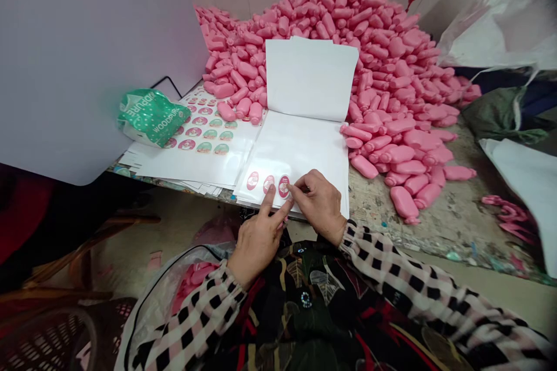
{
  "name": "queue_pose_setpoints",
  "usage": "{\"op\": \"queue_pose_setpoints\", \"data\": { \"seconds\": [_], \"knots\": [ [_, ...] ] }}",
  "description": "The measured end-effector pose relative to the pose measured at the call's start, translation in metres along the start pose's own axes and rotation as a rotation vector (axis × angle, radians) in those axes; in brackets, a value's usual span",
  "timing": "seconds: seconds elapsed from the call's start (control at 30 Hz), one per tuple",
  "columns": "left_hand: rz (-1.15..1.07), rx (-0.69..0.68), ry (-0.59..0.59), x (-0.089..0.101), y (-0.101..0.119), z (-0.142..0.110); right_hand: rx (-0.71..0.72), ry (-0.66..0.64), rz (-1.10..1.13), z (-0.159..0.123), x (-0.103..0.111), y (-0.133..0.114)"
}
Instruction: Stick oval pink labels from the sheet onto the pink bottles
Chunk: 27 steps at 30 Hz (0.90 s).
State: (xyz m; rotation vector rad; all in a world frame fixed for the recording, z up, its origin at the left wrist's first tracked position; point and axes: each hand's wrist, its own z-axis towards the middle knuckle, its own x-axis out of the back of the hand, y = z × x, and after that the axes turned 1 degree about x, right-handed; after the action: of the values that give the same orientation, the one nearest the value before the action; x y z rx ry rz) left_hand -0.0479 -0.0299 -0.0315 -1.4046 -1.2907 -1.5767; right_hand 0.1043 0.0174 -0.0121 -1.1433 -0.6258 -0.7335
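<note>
Three oval pink stickers sit in a row along the near edge of a glossy white sticker sheet (pixel 300 142). My right hand (pixel 319 200) pinches at the edge of the rightmost sticker (pixel 284 186), thumb and forefinger together. Beside it, my left hand (pixel 260 237) has two fingers stretched onto the sheet, one fingertip over the middle sticker (pixel 268 181). Its other fingers are curled around what looks like a pink bottle (pixel 285 222), mostly hidden under the hand. The left sticker (pixel 252 180) lies uncovered. Behind, the sheet's upper part (pixel 311 78) stands folded up against the heap.
A large heap of pink bottles (pixel 331 17) fills the table's back and right. At left, a green packet (pixel 152 116) rests on printed sticker sheets (pixel 191 165). Pink scraps (pixel 509 214) and white paper (pixel 531 185) lie far right. A clear bag (pixel 152 295) of pink pieces is below left.
</note>
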Motion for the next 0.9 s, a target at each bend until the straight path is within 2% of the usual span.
{"op": "queue_pose_setpoints", "data": {
  "seconds": [0.13, 0.33, 0.5, 0.57, 0.63, 0.73, 0.8, 0.9],
  "knots": [
    [-0.001, 0.009, -0.005, 0.000, 0.000, -0.001, -0.006, 0.026, 0.019, 0.001, -0.002, 0.002],
    [-0.038, -0.003, 0.008, -0.004, -0.002, 0.000, -0.147, 0.168, 0.054, 0.013, 0.008, 0.016],
    [-0.216, -0.037, 0.064, -0.006, -0.008, -0.002, -0.202, 0.129, 0.186, 0.012, 0.015, 0.022],
    [-0.381, -0.071, 0.144, -0.006, -0.013, -0.010, -0.209, 0.110, 0.230, 0.010, 0.015, 0.025],
    [-0.596, -0.035, 0.262, -0.003, -0.016, -0.022, -0.215, 0.093, 0.267, 0.008, 0.015, 0.027],
    [-0.978, 0.242, 0.347, 0.009, -0.016, -0.034, -0.229, 0.072, 0.332, 0.007, 0.016, 0.028],
    [-1.308, 0.412, 0.299, 0.022, -0.011, -0.033, -0.234, 0.056, 0.387, 0.006, 0.019, 0.024],
    [-1.840, 0.486, 0.150, 0.040, -0.001, -0.014, -0.240, 0.011, 0.474, 0.005, 0.028, 0.009]
  ]
}}
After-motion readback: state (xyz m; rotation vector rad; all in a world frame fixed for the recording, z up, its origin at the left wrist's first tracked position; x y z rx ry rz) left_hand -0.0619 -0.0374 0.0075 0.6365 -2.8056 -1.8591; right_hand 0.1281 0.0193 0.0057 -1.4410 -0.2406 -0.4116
